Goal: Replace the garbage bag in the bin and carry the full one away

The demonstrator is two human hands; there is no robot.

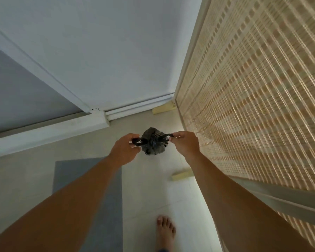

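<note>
A small, full black garbage bag [153, 141] hangs above the pale tiled floor between my two hands. My left hand [125, 150] grips the bag's left handle loop, pulled out to the left. My right hand [185, 143] pinches the right handle, pulled out to the right. The bag's mouth is gathered tight at the centre. No bin is in view.
A white wall [98, 51] with a baseboard [138, 109] lies ahead. A woven cane panel [253, 106] runs along the right, close to my right arm. A grey mat [91, 197] lies on the floor at left. My bare foot [165, 231] stands on the tiles. Two yellowish wedges [163, 108] [182, 175] sit by the panel.
</note>
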